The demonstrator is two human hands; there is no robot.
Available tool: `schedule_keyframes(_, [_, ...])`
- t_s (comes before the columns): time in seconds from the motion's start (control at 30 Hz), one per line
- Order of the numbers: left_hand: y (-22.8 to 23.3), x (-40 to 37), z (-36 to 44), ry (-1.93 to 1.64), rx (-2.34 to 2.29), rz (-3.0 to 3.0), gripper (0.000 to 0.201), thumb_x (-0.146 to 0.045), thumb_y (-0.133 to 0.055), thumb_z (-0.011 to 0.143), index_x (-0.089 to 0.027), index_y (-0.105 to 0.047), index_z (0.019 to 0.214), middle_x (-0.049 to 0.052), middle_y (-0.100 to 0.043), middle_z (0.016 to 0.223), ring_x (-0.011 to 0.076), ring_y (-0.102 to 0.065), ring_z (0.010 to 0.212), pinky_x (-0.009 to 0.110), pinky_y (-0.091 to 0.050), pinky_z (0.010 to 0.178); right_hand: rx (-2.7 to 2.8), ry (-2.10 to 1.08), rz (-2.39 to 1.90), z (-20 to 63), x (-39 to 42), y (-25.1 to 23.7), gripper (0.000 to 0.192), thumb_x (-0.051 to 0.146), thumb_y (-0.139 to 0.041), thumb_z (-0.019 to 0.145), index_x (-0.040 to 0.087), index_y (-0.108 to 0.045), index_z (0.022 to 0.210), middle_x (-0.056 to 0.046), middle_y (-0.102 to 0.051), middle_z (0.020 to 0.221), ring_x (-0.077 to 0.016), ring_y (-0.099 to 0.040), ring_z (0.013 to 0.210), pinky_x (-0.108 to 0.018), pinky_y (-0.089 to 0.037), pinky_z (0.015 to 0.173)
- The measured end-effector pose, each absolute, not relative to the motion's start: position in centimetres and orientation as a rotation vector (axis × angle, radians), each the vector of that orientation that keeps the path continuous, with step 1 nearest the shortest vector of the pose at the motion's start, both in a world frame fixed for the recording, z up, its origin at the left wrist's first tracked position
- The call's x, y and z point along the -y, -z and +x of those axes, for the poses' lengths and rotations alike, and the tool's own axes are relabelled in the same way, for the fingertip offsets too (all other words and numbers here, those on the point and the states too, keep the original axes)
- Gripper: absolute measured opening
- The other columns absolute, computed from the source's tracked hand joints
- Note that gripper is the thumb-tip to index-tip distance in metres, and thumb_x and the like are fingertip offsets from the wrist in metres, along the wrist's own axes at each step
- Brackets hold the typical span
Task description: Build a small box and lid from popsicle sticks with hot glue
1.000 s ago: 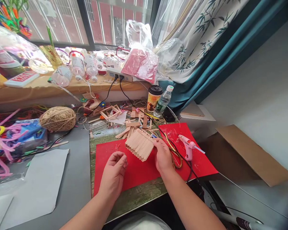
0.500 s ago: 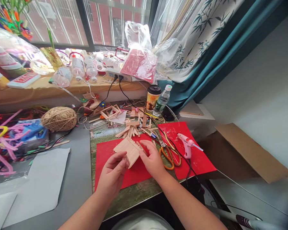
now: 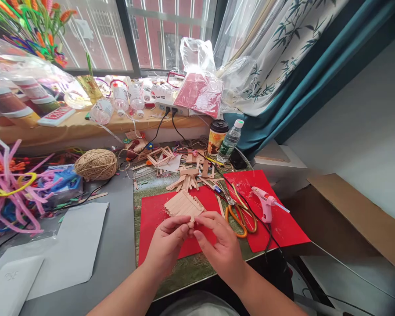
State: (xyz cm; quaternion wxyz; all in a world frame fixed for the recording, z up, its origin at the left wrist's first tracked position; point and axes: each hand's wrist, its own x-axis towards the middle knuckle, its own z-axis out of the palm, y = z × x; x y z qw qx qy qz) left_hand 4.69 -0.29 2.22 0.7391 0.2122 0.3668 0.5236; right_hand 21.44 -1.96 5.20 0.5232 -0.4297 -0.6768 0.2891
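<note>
Over the red paper sheet (image 3: 158, 215) on the counter (image 3: 115, 245), the left hand (image 3: 169, 245) and the right hand (image 3: 221, 245) meet at the near edge of a flat panel of pale wooden craft sticks glued side by side (image 3: 183, 204). Both grips are nearly closed, fingertips pinching together at the panel's near corner; whether they hold the panel itself or something small there cannot be told. The panel lies flat on the sheet, its long axis running from near left to far right, with the single sticks lying across that line. Just right of it lie orange-handled scissors (image 3: 240, 218) and a pink-and-white glue gun (image 3: 266, 202), nozzle pointing right. Loose sticks (image 3: 187, 175) are scattered behind.
</note>
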Motion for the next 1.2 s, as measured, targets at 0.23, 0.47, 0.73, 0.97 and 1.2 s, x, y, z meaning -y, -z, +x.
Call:
schedule_keyframes(0.23, [-2.2,0.5,4.9,-1.151,-0.779,0.513,0.024,-0.031,-0.088,0.077,-0.021,-0.083,0.097,0.011,-0.082,0.093,0.0255,-0.077,0.088,0.043,-0.062,0.090,1.509,-0.792,-1.027,21.6,0.9,-5.7,0.023,0.015,-0.071,0.093,0.032,-0.083,0.104,-0.005,-0.074,0.097,-0.0197,-0.072,0.091,-0.035,-0.061,0.083])
schedule_keyframes(0.47, [-1.8,0.9,4.7,-1.163,-0.925,0.683,0.029,-0.035,-0.089,0.076,-0.020,-0.081,0.100,0.009,-0.082,0.088,0.0242,-0.077,0.081,0.037,-0.063,0.082,1.012,-1.392,-0.936,21.9,0.5,-5.2,0.020,0.037,-0.094,0.069,0.025,-0.080,0.075,-0.002,-0.069,0.084,-0.0191,-0.070,0.080,-0.035,-0.062,0.076])
schedule_keyframes(0.73, [-0.9,1.0,4.7,-1.159,-1.040,0.736,0.029,-0.032,-0.095,0.064,-0.020,-0.078,0.083,0.008,-0.081,0.086,0.0269,-0.078,0.086,0.038,-0.062,0.085,0.857,-1.301,-1.004,23.0,1.4,-2.8,0.026,0.040,-0.092,0.070,0.020,-0.076,0.076,-0.001,-0.071,0.074,-0.0156,-0.065,0.069,-0.029,-0.055,0.071])
schedule_keyframes(0.97, [-0.5,0.5,4.3,-1.288,-1.051,1.014,0.026,-0.043,-0.080,0.084,-0.021,-0.075,0.097,0.001,-0.064,0.073,0.0144,-0.059,0.070,0.026,-0.050,0.069,1.123,-1.319,-1.214,25.5,5.1,0.0,0.035,0.050,-0.076,0.088,0.019,-0.065,0.076,0.002,-0.059,0.064,-0.0122,-0.051,0.058,-0.026,-0.041,0.057])
schedule_keyframes(1.2, [-1.2,0.3,4.0,-1.416,-1.120,1.270,0.030,-0.044,-0.074,0.090,-0.024,-0.072,0.112,0.001,-0.060,0.081,0.0151,-0.053,0.074,0.027,-0.046,0.071,1.430,-0.772,-1.234,28.4,4.6,-1.5,0.017,0.039,-0.071,0.092,0.024,-0.070,0.102,-0.005,-0.066,0.096,-0.0188,-0.060,0.084,-0.033,-0.051,0.081])
